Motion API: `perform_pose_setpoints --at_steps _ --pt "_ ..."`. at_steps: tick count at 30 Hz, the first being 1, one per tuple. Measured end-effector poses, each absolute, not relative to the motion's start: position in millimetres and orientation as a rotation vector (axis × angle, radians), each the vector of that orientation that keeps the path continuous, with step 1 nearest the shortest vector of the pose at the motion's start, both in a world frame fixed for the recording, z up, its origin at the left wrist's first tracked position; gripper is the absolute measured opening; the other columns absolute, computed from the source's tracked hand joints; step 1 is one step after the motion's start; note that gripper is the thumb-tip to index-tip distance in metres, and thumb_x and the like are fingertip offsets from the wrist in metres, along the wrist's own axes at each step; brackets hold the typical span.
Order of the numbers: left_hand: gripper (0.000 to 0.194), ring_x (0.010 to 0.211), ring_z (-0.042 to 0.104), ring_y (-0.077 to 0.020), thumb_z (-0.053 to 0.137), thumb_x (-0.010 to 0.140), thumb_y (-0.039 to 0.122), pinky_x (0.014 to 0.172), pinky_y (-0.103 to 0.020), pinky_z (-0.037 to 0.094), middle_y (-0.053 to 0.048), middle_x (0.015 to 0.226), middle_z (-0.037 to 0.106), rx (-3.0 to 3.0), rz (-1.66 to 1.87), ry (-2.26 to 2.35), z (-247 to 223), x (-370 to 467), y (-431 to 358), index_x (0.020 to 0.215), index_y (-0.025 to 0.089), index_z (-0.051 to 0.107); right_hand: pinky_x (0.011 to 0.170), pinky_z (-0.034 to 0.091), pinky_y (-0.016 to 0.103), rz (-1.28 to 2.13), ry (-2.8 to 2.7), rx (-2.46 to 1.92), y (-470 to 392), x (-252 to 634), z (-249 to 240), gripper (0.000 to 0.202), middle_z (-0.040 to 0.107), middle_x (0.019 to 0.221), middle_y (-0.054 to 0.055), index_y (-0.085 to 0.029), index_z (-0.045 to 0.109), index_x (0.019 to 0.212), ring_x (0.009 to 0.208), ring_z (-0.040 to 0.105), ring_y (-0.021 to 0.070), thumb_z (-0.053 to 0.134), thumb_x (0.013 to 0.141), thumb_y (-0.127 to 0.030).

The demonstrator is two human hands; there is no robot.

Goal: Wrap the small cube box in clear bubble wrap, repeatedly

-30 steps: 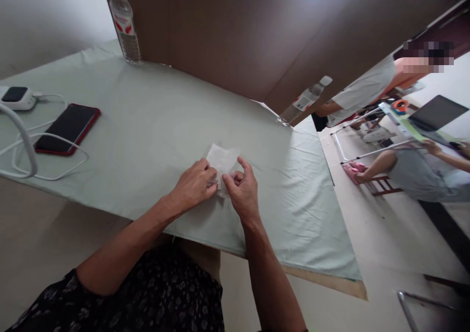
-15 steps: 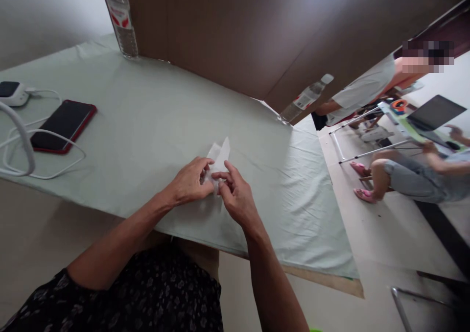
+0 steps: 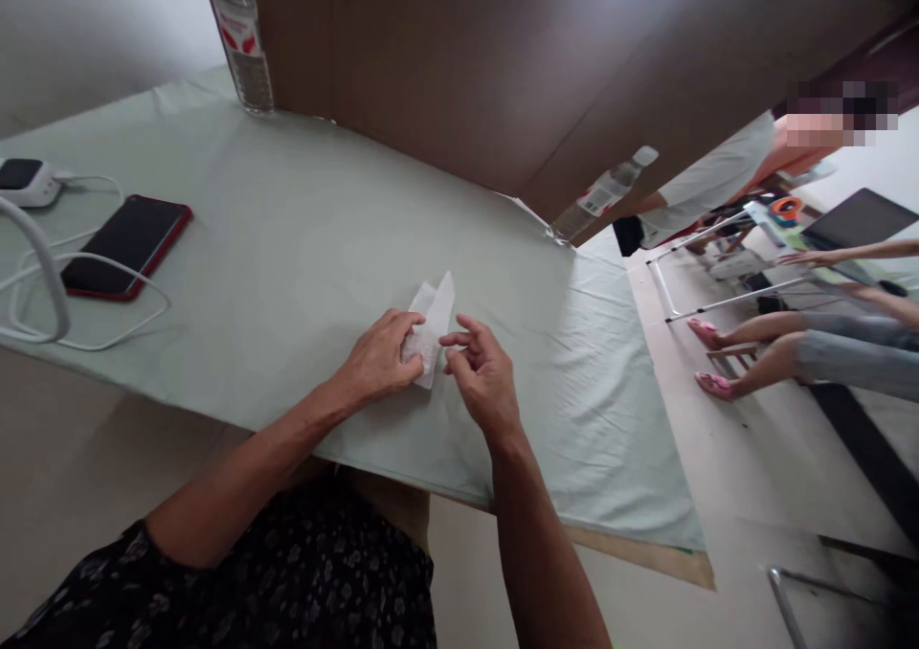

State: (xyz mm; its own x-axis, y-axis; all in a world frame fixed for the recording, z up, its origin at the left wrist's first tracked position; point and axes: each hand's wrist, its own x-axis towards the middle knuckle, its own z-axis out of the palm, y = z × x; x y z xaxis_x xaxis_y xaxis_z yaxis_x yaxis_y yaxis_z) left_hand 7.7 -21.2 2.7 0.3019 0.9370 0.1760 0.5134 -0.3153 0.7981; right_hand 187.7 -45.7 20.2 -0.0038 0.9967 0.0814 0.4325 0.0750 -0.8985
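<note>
**Left hand (image 3: 379, 354) on the folded paper (image 3: 436, 331), right hand (image 3: 486, 371) alongside**

The paper is on the worktop (image 3: 302, 209), between its near and far edges and right of the middle of its length. It looks folded or creased, with one pointed corner toward the far edge.

The left thumb and forefinger are apart, their tips over the paper's left part. The other fingers are hidden, so I cannot tell whether they pinch it from behind. The right fingers are half curled and spread, with a gap between thumb and forefinger, just beside the paper's right side; I cannot make out whether any tip touches it.

The step in hand appears to be a two-handed one, the left steadying and the right shaping or adjusting. The next move, I judge, calls for a light touch, as thin paper creases easily.

Toward the worktop's left end lies a phone (image 3: 129, 242) with a cable (image 3: 169, 302) looped across it. One bottle (image 3: 249, 60) stands at the far edge, against the panel (image 3: 445, 55).
</note>
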Motion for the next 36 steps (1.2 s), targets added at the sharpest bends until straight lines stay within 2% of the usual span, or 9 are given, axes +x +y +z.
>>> perform_pose_setpoints --at_steps 3,7,12,14,16,19,23,30,36 --pt "0.047 0.088 0.06 -0.0179 0.059 0.074 0.016 0.087 -0.035 0.053 -0.007 0.106 0.061 1.931 0.921 1.269 0.9 7.6 -22.5 0.121 0.017 0.058 0.061 0.055 0.03 0.968 -1.408 -1.653 -33.1 197.7 11.2 0.055 0.072 0.098 0.008 -0.015 0.053 0.132 0.064 0.065 0.0141 0.062 0.083 -0.037" --pt "0.044 0.09 0.06 -0.0187 0.058 0.075 0.017 0.087 -0.036 0.053 -0.007 0.104 0.061 1.947 0.994 1.223 -3.8 7.0 -23.5 0.12 0.017 0.058 0.05 0.05 0.025 1.085 -1.369 -1.723 -16.5 198.0 4.1 0.071 0.072 0.096 0.008 -0.015 0.046 0.14 0.063 0.067 0.0153 0.069 0.078 -0.039" --pt "0.046 0.093 0.06 -0.0196 0.057 0.075 0.016 0.089 -0.036 0.053 -0.007 0.105 0.061 1.995 1.006 1.179 -5.5 5.7 -24.0 0.12 0.019 0.058 0.037 0.041 0.025 1.196 -1.313 -1.647 5.1 187.8 -1.1 0.077 0.067 0.072 0.001 -0.011 0.044 0.142 0.044 0.054 0.0125 0.07 0.077 -0.043" --pt "0.047 0.093 0.06 -0.0196 0.057 0.075 0.016 0.09 -0.036 0.053 -0.007 0.106 0.06 2.013 0.998 1.167 -5.5 5.5 -24.5 0.122 0.018 0.059 0.039 0.041 0.025 1.196 -1.319 -1.593 12.9 187.1 -4.2 0.071 0.066 0.067 -0.001 -0.012 0.049 0.136 0.042 0.052 0.012 0.07 0.075 -0.043" --pt "0.049 0.093 0.06 -0.0194 0.056 0.076 0.015 0.089 -0.036 0.054 -0.009 0.111 0.059 2.035 0.996 1.158 -5.8 5.7 -25.3 0.125 0.017 0.059 0.047 0.047 0.026 1.18 -1.341 -1.522 19.8 188.2 -8.1 0.063 0.069 0.072 0.001 -0.014 0.056 0.125 0.052 0.059 0.0145 0.072 0.071 -0.042" --pt "0.053 0.092 0.06 -0.0184 0.055 0.078 0.015 0.088 -0.037 0.056 -0.014 0.132 0.053 2.107 0.976 1.167 -6.3 6.7 -26.8 0.13 0.018 0.06 0.059 0.051 0.028 1.155 -1.376 -1.477 28.6 190.2 -13.7 0.048 0.073 0.081 0.004 -0.016 0.062 0.105 0.068 0.066 0.0176 0.073 0.065 -0.041" --pt "0.047 0.101 0.062 -0.0215 0.054 0.081 0.012 0.095 -0.039 0.054 -0.012 0.146 0.049 2.303 0.946 1.163 -4.9 7.9 -27.5 0.125 0.02 0.065 0.061 0.049 0.026 1.172 -1.39 -1.476 36.2 190.4 -16.9 0.036 0.071 0.08 0.002 -0.017 0.063 0.09 0.068 0.062 0.0156 0.071 0.062 -0.038" --pt "0.039 0.101 0.061 -0.0265 0.053 0.08 0.012 0.096 -0.043 0.052 -0.01 0.113 0.071 2.332 0.884 1.144 -1.9 8.1 -24.0 0.116 0.016 0.066 0.056 0.038 0.024 1.128 -1.429 -1.423 35.9 186.6 -10.5 0.02 0.052 0.063 -0.004 -0.019 0.059 0.072 0.059 0.045 0.0112 0.065 0.069 -0.038" --pt "0.034 0.106 0.062 -0.0241 0.054 0.079 0.013 0.098 -0.039 0.052 -0.009 0.112 0.067 2.209 0.956 1.146 -5.6 7.7 -24.0 0.11 0.019 0.065 0.069 0.048 0.028 1.164 -1.383 -1.312 27.5 178.2 -1.2 0.025 0.063 0.077 -0.001 -0.021 0.063 0.088 0.071 0.055 0.0144 0.063 0.073 -0.04"
